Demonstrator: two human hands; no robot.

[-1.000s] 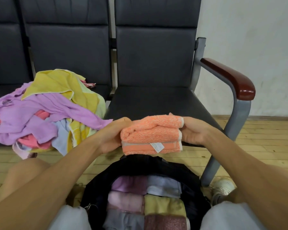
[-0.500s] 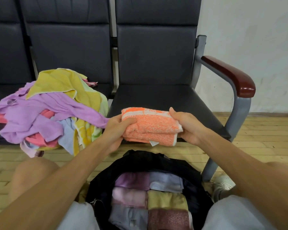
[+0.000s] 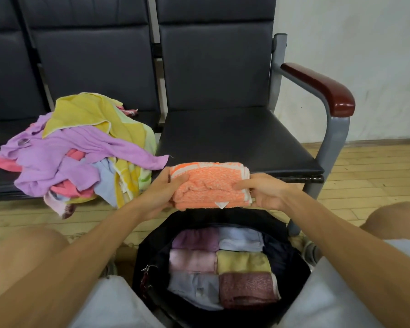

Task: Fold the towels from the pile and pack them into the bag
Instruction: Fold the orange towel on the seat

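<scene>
Over on the left, the pile of towels [image 3: 76,150] lies in a loose heap on the dark bench seat [image 3: 0,183]. A yellow one is draped on top, a long purple one trails across the middle, and pink and pale blue pieces hang over the front edge towards the wooden floor [image 3: 376,176].

Just right of the heap, the person's left hand [image 3: 166,190] grips one end of a folded orange towel [image 3: 211,185], thumb on top and fingers tucked underneath. The towel is a thick flat bundle held level in the air in front of the empty chair seat [image 3: 234,138] and directly above the open black bag [image 3: 223,217]. A small white tag [image 3: 221,205] pokes out of its near edge.

The bag stands between the person's knees. Six folded towels [image 3: 243,262] sit inside it in two neat columns: purple, pink and grey-blue on the left, pale blue, yellow and maroon on the right.

The right hand [image 3: 263,192] clasps the towel's other end, with the forefinger stretched along the top and the other fingers curled round the edge.

Farther right, the chair's grey metal frame carries a reddish-brown armrest [image 3: 322,88], and behind it is a plain pale wall [image 3: 353,43].
</scene>
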